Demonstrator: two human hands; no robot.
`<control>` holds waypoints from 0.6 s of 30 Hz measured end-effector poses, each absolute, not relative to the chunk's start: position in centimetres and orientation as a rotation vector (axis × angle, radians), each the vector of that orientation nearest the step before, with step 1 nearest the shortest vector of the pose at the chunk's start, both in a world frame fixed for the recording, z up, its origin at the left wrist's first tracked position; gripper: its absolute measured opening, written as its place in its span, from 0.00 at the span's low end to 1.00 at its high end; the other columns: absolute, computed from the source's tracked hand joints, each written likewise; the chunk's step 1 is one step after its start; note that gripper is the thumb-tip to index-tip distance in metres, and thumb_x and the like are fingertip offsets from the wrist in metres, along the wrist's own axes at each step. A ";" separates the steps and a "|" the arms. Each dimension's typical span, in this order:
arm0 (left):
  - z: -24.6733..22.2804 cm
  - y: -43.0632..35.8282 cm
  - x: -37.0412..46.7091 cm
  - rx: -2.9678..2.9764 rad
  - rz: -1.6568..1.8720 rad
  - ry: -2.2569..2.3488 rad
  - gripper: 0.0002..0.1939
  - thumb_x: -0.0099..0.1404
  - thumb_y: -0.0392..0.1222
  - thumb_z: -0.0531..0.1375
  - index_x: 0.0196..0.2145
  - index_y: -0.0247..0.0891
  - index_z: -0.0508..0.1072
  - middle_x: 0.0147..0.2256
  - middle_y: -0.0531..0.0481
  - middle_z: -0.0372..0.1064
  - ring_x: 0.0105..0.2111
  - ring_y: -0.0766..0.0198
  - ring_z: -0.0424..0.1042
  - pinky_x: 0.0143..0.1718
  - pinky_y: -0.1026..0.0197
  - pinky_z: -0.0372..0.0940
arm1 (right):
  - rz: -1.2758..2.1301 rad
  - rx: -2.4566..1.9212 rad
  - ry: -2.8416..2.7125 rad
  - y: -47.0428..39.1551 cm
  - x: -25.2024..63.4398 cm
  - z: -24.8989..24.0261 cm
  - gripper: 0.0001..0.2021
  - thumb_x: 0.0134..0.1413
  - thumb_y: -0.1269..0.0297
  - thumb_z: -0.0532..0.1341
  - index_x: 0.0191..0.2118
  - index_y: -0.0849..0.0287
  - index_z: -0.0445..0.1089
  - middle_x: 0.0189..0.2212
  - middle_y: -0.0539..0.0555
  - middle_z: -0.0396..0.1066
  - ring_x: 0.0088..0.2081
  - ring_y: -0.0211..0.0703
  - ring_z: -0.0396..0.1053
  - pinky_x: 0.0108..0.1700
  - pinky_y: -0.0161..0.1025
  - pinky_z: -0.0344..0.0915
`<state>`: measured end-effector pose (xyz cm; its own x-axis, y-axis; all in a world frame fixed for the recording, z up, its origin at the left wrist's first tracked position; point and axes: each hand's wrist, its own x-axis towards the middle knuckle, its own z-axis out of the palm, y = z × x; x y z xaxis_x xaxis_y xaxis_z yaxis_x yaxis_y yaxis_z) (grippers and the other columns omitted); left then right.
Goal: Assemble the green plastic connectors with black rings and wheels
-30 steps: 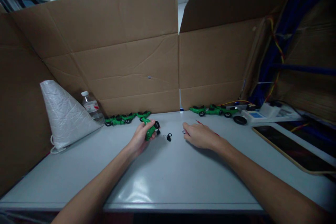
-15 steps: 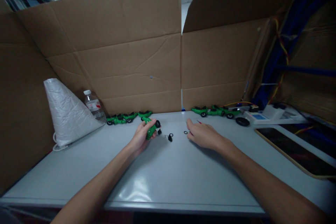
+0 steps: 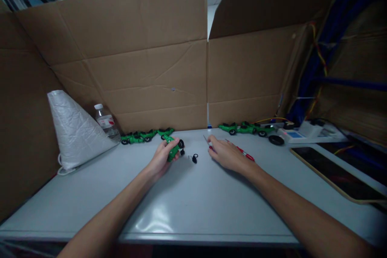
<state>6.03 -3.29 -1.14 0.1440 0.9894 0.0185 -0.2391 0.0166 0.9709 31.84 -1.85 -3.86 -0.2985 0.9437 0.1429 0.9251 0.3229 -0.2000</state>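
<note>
My left hand (image 3: 163, 155) is closed around a green toy car (image 3: 173, 153), whose black wheel (image 3: 181, 144) faces right. Beneath that wheel shows a small black part (image 3: 182, 152). To the right, small black parts (image 3: 194, 159) and a thin black ring (image 3: 196, 155) lie on the table. My right hand (image 3: 225, 153) rests low over the table, fingers closed on a screwdriver (image 3: 206, 139); its thin metal shaft points up and left, with a bit of red at the fingers. A second, red-and-white screwdriver (image 3: 246, 154) lies just behind this hand, partly hidden by it.
Green toy cars stand along the back in a left row (image 3: 139, 136) and a right row (image 3: 246, 128). At right are a black ring (image 3: 276, 140), a power strip (image 3: 311, 133) and a phone (image 3: 335, 173). A bottle (image 3: 107, 123) and silvery bag (image 3: 77, 133) stand left. Cardboard (image 3: 145, 68) walls the back.
My right hand has shifted left, over the spot where a small black ring lay, and a metal shaft now shows at its fingers. More of the red-and-white screwdriver is uncovered. The left hand keeps the car.
</note>
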 end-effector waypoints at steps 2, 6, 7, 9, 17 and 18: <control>-1.0 -3.4 6.0 1.095 1.207 0.926 0.24 0.59 0.55 0.75 0.38 0.36 0.71 0.33 0.52 0.70 0.24 0.71 0.67 0.23 0.67 0.58 | 0.077 -1.803 -2.320 -1.5 32.3 -3.8 0.14 0.73 0.63 0.52 0.58 0.61 0.64 0.46 0.66 0.79 0.47 0.58 0.77 0.44 0.43 0.60; -1.0 -3.5 6.1 1.085 1.198 0.923 0.24 0.58 0.55 0.75 0.38 0.36 0.71 0.33 0.52 0.70 0.24 0.71 0.66 0.23 0.67 0.58 | 0.061 -1.902 -2.311 -1.3 32.4 -4.2 0.14 0.74 0.64 0.52 0.57 0.63 0.64 0.47 0.68 0.79 0.47 0.60 0.77 0.45 0.43 0.61; -1.0 -3.5 6.1 1.083 1.194 0.923 0.24 0.58 0.55 0.75 0.38 0.37 0.71 0.33 0.52 0.70 0.24 0.71 0.66 0.23 0.67 0.58 | 0.064 -1.878 -2.323 -1.4 32.1 -4.3 0.14 0.74 0.63 0.52 0.58 0.62 0.64 0.48 0.68 0.79 0.48 0.59 0.77 0.45 0.43 0.61; -1.1 -3.5 6.2 1.080 1.192 0.929 0.24 0.58 0.55 0.75 0.39 0.37 0.71 0.32 0.53 0.70 0.23 0.71 0.66 0.23 0.67 0.58 | 0.090 -1.789 -2.353 -1.5 31.3 -4.7 0.14 0.75 0.60 0.53 0.58 0.61 0.64 0.48 0.65 0.79 0.49 0.57 0.77 0.44 0.42 0.61; -0.8 -3.6 6.2 1.104 1.186 0.933 0.23 0.59 0.54 0.74 0.39 0.35 0.72 0.36 0.50 0.73 0.24 0.71 0.67 0.24 0.67 0.60 | 0.029 -1.755 -2.356 -1.8 30.9 -4.6 0.14 0.73 0.64 0.53 0.58 0.63 0.64 0.45 0.65 0.80 0.47 0.57 0.79 0.43 0.42 0.61; -0.8 -3.6 6.2 1.101 1.188 0.930 0.23 0.59 0.54 0.74 0.38 0.35 0.72 0.36 0.50 0.73 0.24 0.71 0.67 0.24 0.67 0.60 | 0.018 -1.782 -2.355 -1.8 31.0 -4.6 0.14 0.73 0.65 0.53 0.58 0.64 0.64 0.45 0.66 0.80 0.47 0.58 0.79 0.43 0.42 0.62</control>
<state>6.22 -3.62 -0.80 0.1564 0.9877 0.0083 -0.2285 0.0280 0.9731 31.00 -1.84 -4.60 -0.2605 0.9550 0.1418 0.9528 0.2781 -0.1222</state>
